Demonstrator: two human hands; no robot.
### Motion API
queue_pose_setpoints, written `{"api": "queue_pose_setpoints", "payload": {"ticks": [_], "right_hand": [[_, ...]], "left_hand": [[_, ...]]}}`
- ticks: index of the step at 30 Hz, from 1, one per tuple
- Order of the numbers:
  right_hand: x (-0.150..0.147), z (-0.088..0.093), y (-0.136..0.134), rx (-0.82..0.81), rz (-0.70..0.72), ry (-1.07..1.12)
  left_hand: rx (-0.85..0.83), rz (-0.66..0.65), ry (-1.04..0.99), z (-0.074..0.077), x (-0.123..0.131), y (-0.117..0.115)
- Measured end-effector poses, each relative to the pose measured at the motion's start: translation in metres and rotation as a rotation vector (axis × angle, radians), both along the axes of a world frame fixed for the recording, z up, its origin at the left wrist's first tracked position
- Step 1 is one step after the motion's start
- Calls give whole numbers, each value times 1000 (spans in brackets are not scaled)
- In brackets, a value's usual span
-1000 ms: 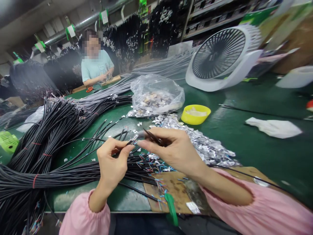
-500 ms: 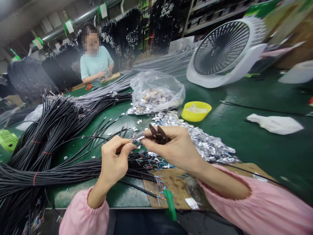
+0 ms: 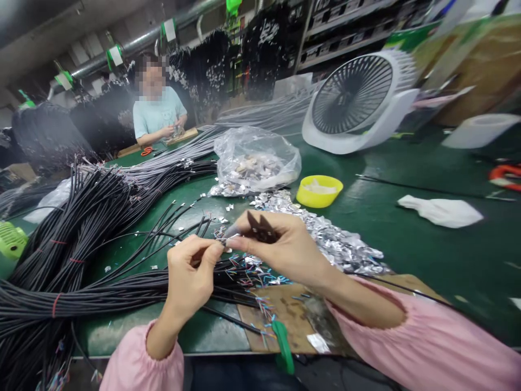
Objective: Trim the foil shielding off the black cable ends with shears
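My left hand (image 3: 190, 274) is closed in a pinch on the end of a thin black cable, mostly hidden by the fingers. Touching the same spot, thumb and finger of my right hand (image 3: 295, 247) pinch at the cable's tip, where a bit of silvery foil shows. Dark snips (image 3: 262, 228) rest in the right palm, blades pointing up. Below the hands lies a bundle of black cables (image 3: 122, 290) with coloured wire ends (image 3: 264, 304). Beside the right hand spreads a heap of foil scraps (image 3: 350, 247).
A clear plastic bag (image 3: 260, 163) of scraps and a yellow bowl (image 3: 319, 193) stand beyond the hands. A white fan (image 3: 354, 103) is behind them. Cardboard (image 3: 285, 320) covers the front edge, with a green strap (image 3: 283, 347). Across the table sits a co-worker (image 3: 158, 117).
The view has shifted slightly. My right fingertips have drawn in closer to my left fingertips, and less foil shows between them. The snips stay in the right palm.
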State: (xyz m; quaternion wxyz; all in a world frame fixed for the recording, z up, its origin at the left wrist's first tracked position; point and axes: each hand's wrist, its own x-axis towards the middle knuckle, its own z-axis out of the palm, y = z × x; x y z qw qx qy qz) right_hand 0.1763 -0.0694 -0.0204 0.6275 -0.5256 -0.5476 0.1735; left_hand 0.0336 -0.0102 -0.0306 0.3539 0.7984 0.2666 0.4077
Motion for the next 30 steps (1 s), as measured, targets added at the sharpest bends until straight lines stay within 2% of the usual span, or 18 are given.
{"api": "queue_pose_setpoints", "payload": {"ticks": [3, 7, 10, 14, 16, 18, 20, 22, 25, 28, 30], "right_hand": [[0, -5, 1, 5, -128, -20], [0, -8, 1, 85, -86, -59], [1, -7, -1, 188, 7, -126], [8, -4, 2, 195, 218, -173], [14, -5, 4, 179, 308, -261], [18, -6, 3, 189, 317, -438], [19, -8, 0, 214, 246, -666], [18, -10, -6, 265, 142, -860], [20, -11, -10, 377, -64, -975], [24, -12, -4, 294, -362, -895], [23, -12, 2, 193, -406, -774]], "left_hand": [[18, 29, -27, -8, 3, -1], [53, 82, -22, -10, 6, -3], [-90, -35, 42, -1, 5, -1], [-436, -343, 113, 13, -1, 4], [-458, -420, 201, 16, -5, 5], [-359, -372, 326, 14, -7, 6], [-240, -244, 442, 9, -5, 7], [-162, -92, 467, 3, -2, 10], [-175, 61, 304, -3, 2, 19], [-363, 18, 118, -3, 1, 24], [-438, -18, 43, -1, -1, 24]]}}
